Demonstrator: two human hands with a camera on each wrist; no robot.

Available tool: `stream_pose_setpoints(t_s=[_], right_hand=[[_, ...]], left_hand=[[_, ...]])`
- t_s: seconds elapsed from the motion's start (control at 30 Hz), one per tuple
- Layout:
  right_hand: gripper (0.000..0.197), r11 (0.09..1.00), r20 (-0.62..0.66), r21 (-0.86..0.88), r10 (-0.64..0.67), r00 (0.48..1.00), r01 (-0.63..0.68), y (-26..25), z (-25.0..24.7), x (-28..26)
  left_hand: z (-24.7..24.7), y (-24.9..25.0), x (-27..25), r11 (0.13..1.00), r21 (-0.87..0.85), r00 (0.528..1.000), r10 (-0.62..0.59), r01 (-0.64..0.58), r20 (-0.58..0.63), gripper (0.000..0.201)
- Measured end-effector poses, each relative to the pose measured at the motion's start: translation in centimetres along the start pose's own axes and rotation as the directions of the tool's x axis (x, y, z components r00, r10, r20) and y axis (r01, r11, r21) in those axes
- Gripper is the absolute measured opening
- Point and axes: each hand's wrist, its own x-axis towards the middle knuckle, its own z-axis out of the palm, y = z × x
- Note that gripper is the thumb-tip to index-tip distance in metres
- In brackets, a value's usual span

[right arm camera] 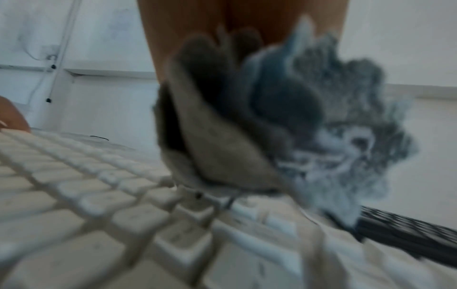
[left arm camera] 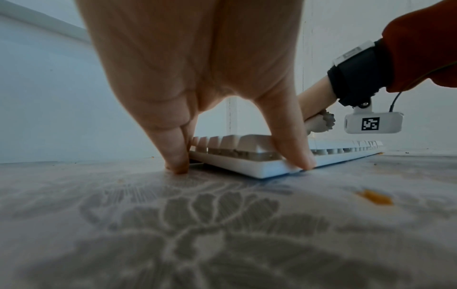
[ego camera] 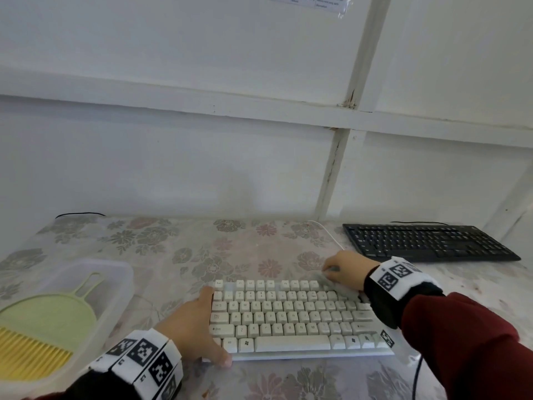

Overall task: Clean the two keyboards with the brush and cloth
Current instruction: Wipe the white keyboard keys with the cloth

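Note:
A white keyboard [ego camera: 291, 319] lies on the flowered tablecloth in front of me. My left hand [ego camera: 199, 321] braces its left end with straight fingers [left arm camera: 178, 162] on the table at the side and the thumb [left arm camera: 296, 154] on the front edge. My right hand [ego camera: 343, 272] grips a bunched grey cloth [ego camera: 331, 277] on the keyboard's top right keys; in the blurred right wrist view the cloth [right arm camera: 272, 127] touches the white keyboard [right arm camera: 86, 185]. A black keyboard [ego camera: 427, 241] lies at the back right. The yellow-bristled brush [ego camera: 34, 353] lies with a green dustpan [ego camera: 52, 316] at the left.
Brush and dustpan sit in a translucent plastic tray [ego camera: 121, 272] at the table's left front. A white cable [ego camera: 326, 229] runs from the white keyboard toward the wall. A brown crumb [left arm camera: 373, 197] lies on the cloth near the keyboard's front. The wall stands close behind the table.

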Motion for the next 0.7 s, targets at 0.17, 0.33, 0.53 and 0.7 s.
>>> stream_pose_setpoints(t_s=[0.17, 0.33, 0.53, 0.7], right_hand=[[0.031, 0.991, 0.02, -0.097, 0.098, 0.995, -0.096, 1.7, 0.0, 0.3], [0.033, 0.997, -0.107, 0.045, 0.063, 0.992, -0.058, -0.1, -2.7, -0.4], [0.034, 0.927, -0.179, 0.19, -0.29, 0.94, 0.323, -11.1, -1.8, 0.6], [0.034, 0.925, -0.075, 0.085, -0.364, 0.928, 0.37, -16.5, 1.0, 1.2]], left_hand=[[-0.1, 0.0, 0.1, 1.0, -0.003, 1.0, -0.004, 0.004, 0.006, 0.108], [0.0, -0.2, 0.3, 1.0, -0.007, 1.0, -0.009, 0.009, 0.012, 0.109], [-0.1, 0.0, 0.1, 1.0, 0.005, 1.0, 0.018, -0.018, -0.005, 0.104], [-0.1, -0.1, 0.2, 1.0, 0.006, 1.0, 0.027, -0.027, -0.007, 0.097]])
